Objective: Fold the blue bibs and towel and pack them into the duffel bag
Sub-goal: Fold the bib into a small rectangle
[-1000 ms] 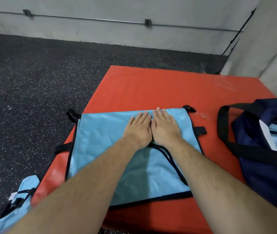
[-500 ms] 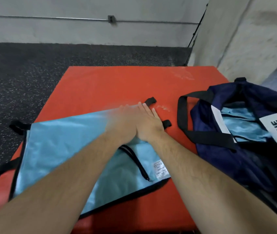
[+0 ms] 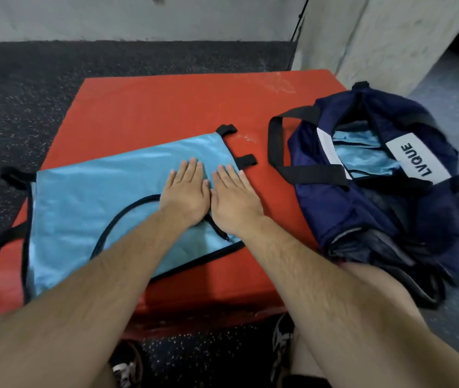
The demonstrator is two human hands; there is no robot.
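Bib [image 3: 88,208]: flat on red mat [image 3: 152,107], near bag [image 3: 377,219]. Left hand [image 3: 186,196], right hand [image 3: 235,203]: side by side, fingers straight, pressing it. Risk: slick fabric likely slides or springs open once released; loose straps may snag.

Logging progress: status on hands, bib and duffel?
Left hand and right hand flat, pressing blue bib on red mat. Duffel bag open alongside, blue fabric inside. Nothing blocking.

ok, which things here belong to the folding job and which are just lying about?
Job: blue bib, flat under left hand and right hand; open duffel bag with blue fabric inside.
Just there: red mat, speckled floor, shoes.
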